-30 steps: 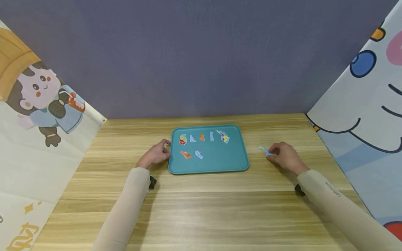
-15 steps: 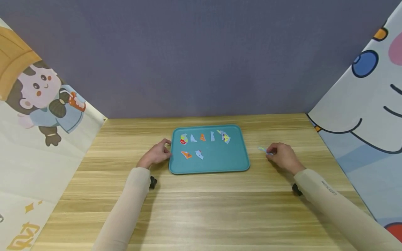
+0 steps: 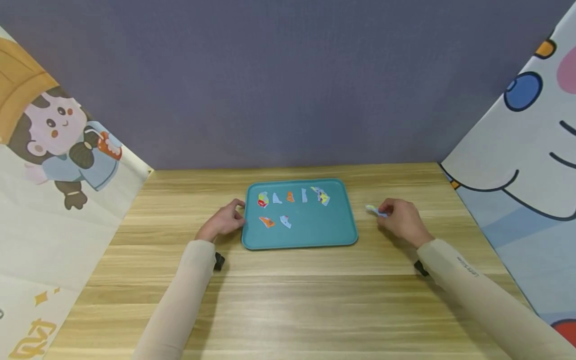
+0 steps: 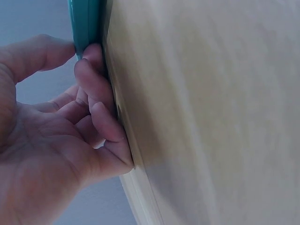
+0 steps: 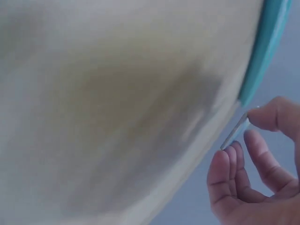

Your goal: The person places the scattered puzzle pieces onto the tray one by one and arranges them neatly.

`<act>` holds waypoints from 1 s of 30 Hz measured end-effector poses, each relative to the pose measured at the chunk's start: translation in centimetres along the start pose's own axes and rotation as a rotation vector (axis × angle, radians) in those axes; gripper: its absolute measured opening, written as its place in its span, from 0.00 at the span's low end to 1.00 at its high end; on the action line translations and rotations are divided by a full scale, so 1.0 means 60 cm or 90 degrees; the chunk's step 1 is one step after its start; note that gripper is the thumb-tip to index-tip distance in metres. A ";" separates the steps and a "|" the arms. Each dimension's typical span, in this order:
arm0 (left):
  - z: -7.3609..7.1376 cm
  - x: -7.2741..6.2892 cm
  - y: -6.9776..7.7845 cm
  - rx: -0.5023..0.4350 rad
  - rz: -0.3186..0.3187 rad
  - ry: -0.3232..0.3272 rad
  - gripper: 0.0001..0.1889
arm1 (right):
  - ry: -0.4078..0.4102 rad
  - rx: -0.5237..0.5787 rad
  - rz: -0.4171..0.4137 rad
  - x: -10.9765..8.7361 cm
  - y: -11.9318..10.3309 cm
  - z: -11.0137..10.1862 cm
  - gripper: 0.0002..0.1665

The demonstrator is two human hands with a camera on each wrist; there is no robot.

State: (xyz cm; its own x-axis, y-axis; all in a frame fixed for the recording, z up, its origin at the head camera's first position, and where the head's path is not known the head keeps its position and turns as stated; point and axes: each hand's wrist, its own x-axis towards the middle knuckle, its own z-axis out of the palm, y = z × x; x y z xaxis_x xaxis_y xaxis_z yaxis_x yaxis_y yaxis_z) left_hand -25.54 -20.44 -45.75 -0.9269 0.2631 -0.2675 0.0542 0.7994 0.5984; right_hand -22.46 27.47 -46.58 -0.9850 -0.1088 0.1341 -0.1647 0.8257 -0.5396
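On the wooden table lies a teal tray (image 3: 315, 230) with several flat, irregular puzzle pieces in two rows. Orange (image 3: 267, 222), pale blue and multicoloured ones are among them. My left hand (image 3: 221, 221) grips the tray's left rim; in the left wrist view the thumb touches the teal edge (image 4: 86, 23) and the fingers curl in against it. Right of the tray, my right hand (image 3: 402, 220) pinches a light-blue puzzle piece (image 3: 374, 208) with a yellow-green end. That piece (image 5: 235, 131) appears edge-on between thumb and fingers in the right wrist view, close to the tray's rim.
Bare wood of the table (image 3: 306, 300) spreads in front of the tray and to both sides. Behind stands a grey-purple wall (image 3: 288, 90). Printed cartoon panels flank the table on the left (image 3: 67, 240) and right (image 3: 517, 165).
My right hand has shifted slightly left and away from me, carrying the light-blue puzzle piece closer to the tray. My left hand stays on the tray's rim.
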 end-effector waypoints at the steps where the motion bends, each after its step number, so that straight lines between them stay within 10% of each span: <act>1: 0.000 0.000 0.000 0.001 0.002 0.000 0.28 | 0.009 0.003 -0.010 0.001 -0.007 -0.001 0.09; 30: 0.006 0.002 0.005 0.004 -0.003 -0.008 0.27 | -0.166 -0.023 -0.064 0.060 -0.217 0.137 0.07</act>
State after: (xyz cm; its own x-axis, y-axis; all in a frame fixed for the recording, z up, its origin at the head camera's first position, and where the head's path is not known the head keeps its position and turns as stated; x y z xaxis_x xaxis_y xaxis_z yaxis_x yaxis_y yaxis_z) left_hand -25.52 -19.95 -45.86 -0.9222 0.2661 -0.2804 0.0517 0.8037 0.5928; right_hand -24.29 11.78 -45.92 -0.9446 -0.3262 -0.0349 -0.2652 0.8218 -0.5043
